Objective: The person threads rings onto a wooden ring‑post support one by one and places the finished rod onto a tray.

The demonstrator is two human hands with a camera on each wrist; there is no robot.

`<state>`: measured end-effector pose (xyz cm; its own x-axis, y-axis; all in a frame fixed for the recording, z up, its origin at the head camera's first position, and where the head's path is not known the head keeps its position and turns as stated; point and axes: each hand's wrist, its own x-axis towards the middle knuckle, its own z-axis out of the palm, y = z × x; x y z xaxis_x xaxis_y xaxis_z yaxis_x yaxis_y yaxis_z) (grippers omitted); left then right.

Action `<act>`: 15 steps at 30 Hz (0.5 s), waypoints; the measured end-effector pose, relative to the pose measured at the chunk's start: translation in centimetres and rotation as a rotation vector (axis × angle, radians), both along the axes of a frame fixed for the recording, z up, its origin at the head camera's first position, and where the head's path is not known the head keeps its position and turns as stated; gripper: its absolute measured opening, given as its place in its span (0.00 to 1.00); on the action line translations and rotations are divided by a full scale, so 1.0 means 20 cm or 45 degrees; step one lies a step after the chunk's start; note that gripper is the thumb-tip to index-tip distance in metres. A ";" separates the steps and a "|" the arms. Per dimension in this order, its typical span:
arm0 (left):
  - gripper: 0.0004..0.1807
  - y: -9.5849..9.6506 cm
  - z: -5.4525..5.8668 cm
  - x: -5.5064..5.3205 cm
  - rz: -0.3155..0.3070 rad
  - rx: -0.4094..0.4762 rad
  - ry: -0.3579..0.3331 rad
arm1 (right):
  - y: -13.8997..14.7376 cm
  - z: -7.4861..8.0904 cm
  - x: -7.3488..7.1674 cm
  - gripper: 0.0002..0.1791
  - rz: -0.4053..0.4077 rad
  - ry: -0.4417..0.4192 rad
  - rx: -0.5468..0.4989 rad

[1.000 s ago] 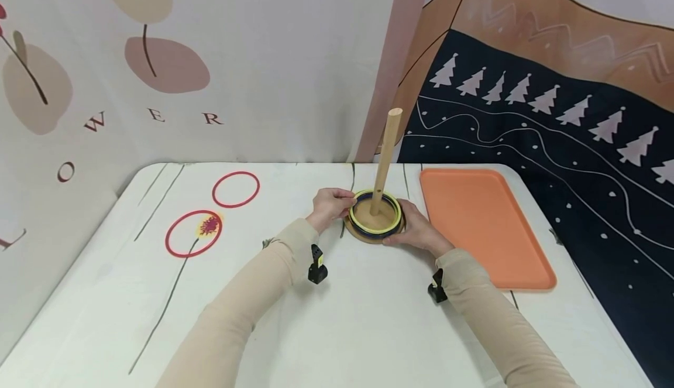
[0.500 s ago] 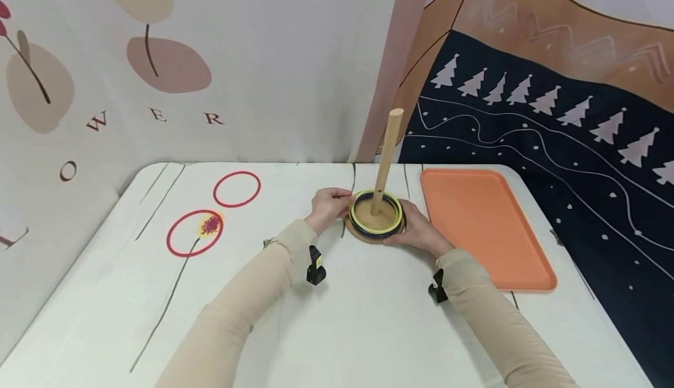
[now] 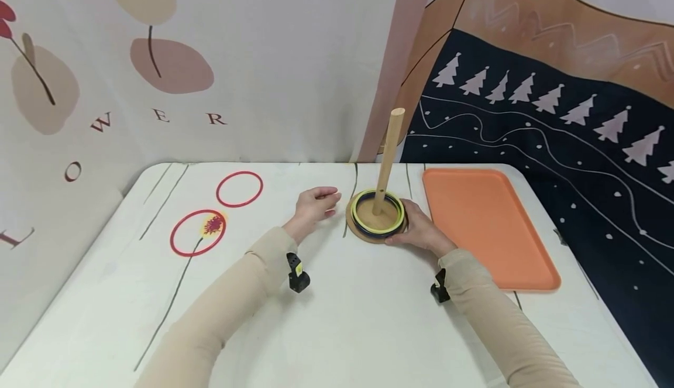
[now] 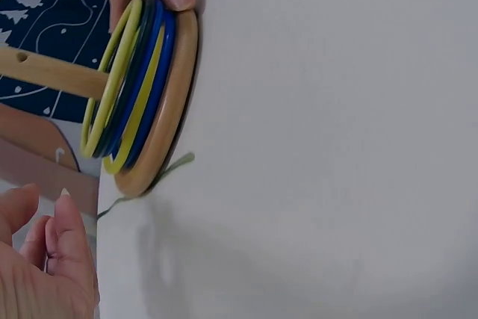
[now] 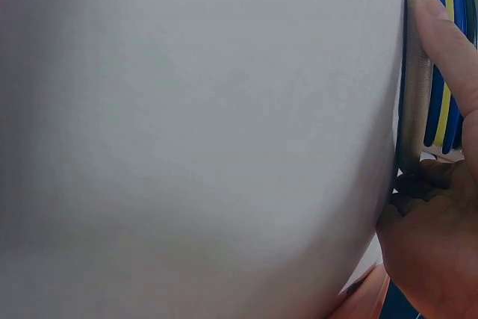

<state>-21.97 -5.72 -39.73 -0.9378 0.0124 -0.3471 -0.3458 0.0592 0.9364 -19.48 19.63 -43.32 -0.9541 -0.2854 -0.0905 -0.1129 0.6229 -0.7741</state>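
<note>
A wooden ring-toss stand, its round base flat on the table, bears a tall peg. Yellow, blue and dark rings lie stacked round the peg, with a yellow ring on top. My right hand grips the right side of the base, its thumb along the base's edge and beside the rings. To the left of the stand, apart from it, is my left hand. It holds nothing, its fingers loosely bent in the left wrist view.
Two red rings lie on the left of the table: a farther ring and a nearer ring over a printed flower. An orange tray lies right of the stand, close to my right hand. Printed curtains hang behind the table.
My left hand has let go of the ring stack's left edge and moved left, away from the stand. My right hand stays on the base.
</note>
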 end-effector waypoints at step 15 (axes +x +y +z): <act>0.25 -0.33 0.04 0.09 -0.045 -0.031 0.046 | 0.00 0.01 0.00 0.59 0.003 -0.001 0.027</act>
<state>-20.27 -12.32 -38.96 -0.9489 0.0380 -0.3133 -0.3087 0.0937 0.9465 -19.53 19.62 -43.21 -0.9534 -0.2854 -0.0977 -0.1134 0.6392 -0.7606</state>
